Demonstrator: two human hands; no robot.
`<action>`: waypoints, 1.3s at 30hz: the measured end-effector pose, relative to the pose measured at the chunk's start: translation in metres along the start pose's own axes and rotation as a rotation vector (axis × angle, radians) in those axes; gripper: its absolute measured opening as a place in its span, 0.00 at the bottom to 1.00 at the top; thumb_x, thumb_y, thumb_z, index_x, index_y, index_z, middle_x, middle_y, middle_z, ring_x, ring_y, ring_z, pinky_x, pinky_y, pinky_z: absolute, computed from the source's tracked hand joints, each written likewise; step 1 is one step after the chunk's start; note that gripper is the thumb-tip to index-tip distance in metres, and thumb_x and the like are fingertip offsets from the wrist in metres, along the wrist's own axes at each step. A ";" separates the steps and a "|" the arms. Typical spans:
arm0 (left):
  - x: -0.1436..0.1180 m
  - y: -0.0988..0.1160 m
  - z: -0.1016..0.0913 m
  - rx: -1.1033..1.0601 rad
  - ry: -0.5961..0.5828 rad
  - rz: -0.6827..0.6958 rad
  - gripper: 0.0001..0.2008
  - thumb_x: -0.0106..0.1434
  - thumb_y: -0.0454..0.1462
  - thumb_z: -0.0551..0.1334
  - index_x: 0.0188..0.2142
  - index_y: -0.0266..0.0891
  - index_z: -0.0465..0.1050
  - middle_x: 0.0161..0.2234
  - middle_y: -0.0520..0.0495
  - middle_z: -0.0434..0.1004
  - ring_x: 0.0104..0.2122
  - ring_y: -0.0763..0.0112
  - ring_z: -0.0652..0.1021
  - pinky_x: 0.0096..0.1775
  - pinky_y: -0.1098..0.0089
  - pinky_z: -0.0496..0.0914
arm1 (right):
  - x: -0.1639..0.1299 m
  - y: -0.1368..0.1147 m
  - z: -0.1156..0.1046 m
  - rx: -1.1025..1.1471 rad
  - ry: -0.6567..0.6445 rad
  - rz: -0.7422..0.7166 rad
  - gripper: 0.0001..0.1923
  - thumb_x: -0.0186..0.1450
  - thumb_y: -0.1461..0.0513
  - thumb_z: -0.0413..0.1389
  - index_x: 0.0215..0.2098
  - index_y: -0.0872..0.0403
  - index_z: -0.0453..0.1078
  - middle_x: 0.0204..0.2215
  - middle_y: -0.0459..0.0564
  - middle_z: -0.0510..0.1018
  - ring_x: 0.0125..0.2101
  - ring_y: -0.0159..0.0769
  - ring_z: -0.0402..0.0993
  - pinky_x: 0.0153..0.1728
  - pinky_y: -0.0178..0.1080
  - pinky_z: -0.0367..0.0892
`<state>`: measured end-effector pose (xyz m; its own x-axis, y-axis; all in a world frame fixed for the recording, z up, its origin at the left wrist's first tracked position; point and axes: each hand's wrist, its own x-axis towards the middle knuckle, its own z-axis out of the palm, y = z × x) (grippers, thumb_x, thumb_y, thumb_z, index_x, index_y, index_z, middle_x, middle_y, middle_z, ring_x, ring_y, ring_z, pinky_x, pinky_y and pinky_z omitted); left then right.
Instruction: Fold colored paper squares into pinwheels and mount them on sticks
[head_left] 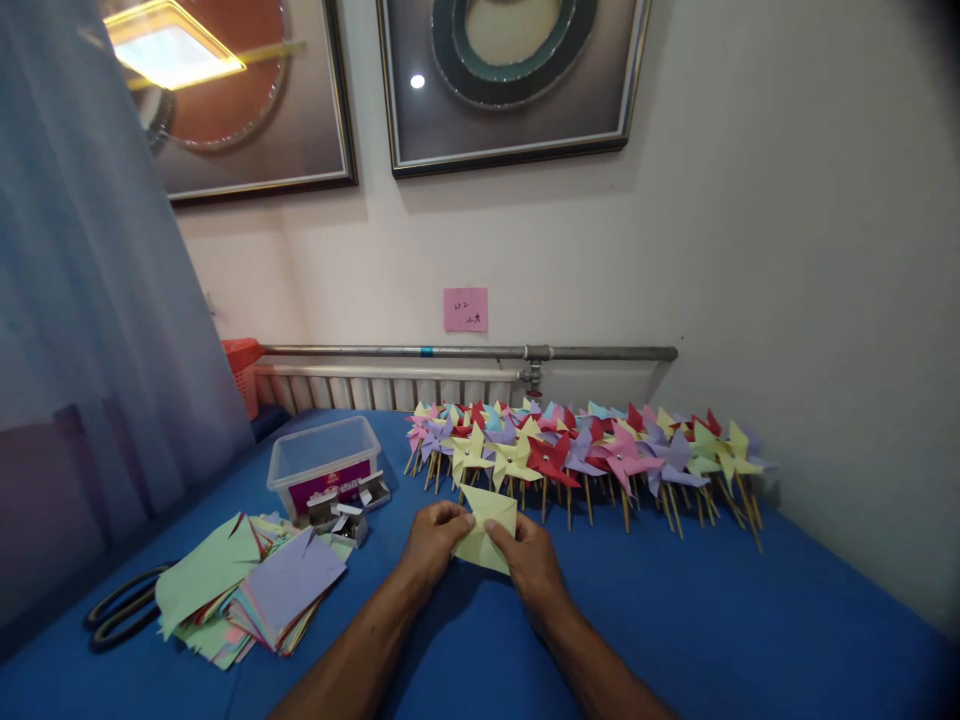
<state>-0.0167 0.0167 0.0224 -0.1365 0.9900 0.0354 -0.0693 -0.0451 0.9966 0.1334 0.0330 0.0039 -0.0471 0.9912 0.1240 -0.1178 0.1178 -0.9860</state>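
Left hand (433,540) and right hand (534,565) both pinch one pale yellow sheet (484,551). Pinwheels (551,459) sit beyond it, far right; paper pile (291,580) lies near left.

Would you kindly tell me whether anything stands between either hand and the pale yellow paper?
Nothing visible does: the left hand and the right hand both pinch the pale yellow paper directly. The paper pinwheels stand beyond it, not in between.
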 end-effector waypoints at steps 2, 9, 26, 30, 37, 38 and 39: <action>0.003 -0.003 -0.001 -0.027 -0.031 -0.045 0.15 0.43 0.44 0.72 0.24 0.35 0.74 0.20 0.52 0.73 0.21 0.73 0.69 0.28 0.71 0.62 | -0.001 0.000 0.001 -0.020 -0.044 -0.005 0.23 0.53 0.49 0.66 0.40 0.55 0.81 0.34 0.53 0.87 0.33 0.48 0.81 0.32 0.42 0.74; 0.001 -0.002 0.003 0.027 0.013 -0.059 0.13 0.43 0.42 0.69 0.20 0.38 0.68 0.16 0.55 0.69 0.18 0.76 0.65 0.24 0.73 0.57 | 0.003 0.015 0.001 0.041 -0.073 0.045 0.26 0.52 0.47 0.67 0.41 0.55 0.80 0.33 0.54 0.86 0.31 0.48 0.81 0.31 0.43 0.74; 0.001 -0.007 0.008 0.045 0.073 -0.011 0.12 0.50 0.40 0.65 0.20 0.40 0.63 0.15 0.57 0.63 0.17 0.77 0.62 0.22 0.74 0.53 | -0.007 -0.003 0.009 0.508 -0.150 0.188 0.23 0.54 0.47 0.69 0.39 0.53 0.77 0.32 0.52 0.85 0.36 0.48 0.82 0.35 0.44 0.75; 0.000 -0.011 0.007 0.156 0.058 0.062 0.11 0.51 0.39 0.64 0.20 0.40 0.63 0.16 0.57 0.62 0.18 0.77 0.62 0.22 0.74 0.54 | -0.009 -0.006 0.009 0.543 -0.176 0.239 0.24 0.56 0.45 0.67 0.40 0.54 0.77 0.30 0.53 0.85 0.33 0.49 0.82 0.34 0.45 0.74; -0.002 -0.010 0.008 0.142 0.076 0.033 0.10 0.52 0.39 0.63 0.21 0.40 0.63 0.16 0.56 0.64 0.18 0.76 0.63 0.23 0.74 0.56 | -0.008 0.003 0.009 0.461 -0.130 0.184 0.22 0.51 0.50 0.73 0.36 0.53 0.75 0.26 0.46 0.81 0.26 0.37 0.77 0.29 0.37 0.69; -0.002 -0.010 0.008 0.141 0.078 0.028 0.10 0.52 0.39 0.63 0.21 0.40 0.63 0.16 0.56 0.65 0.18 0.76 0.64 0.23 0.74 0.56 | -0.007 0.006 0.008 0.449 -0.123 0.176 0.22 0.51 0.51 0.74 0.36 0.53 0.74 0.25 0.46 0.81 0.25 0.36 0.76 0.29 0.37 0.69; -0.002 -0.009 0.009 0.142 0.079 0.024 0.10 0.52 0.39 0.64 0.20 0.40 0.63 0.16 0.56 0.65 0.18 0.76 0.64 0.23 0.74 0.56 | -0.006 0.008 0.008 0.438 -0.117 0.168 0.22 0.50 0.51 0.74 0.36 0.53 0.74 0.25 0.45 0.81 0.24 0.36 0.75 0.28 0.37 0.68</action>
<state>-0.0073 0.0163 0.0140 -0.2138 0.9751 0.0589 0.0745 -0.0438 0.9963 0.1250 0.0278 -0.0038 -0.2098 0.9777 0.0033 -0.5041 -0.1053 -0.8572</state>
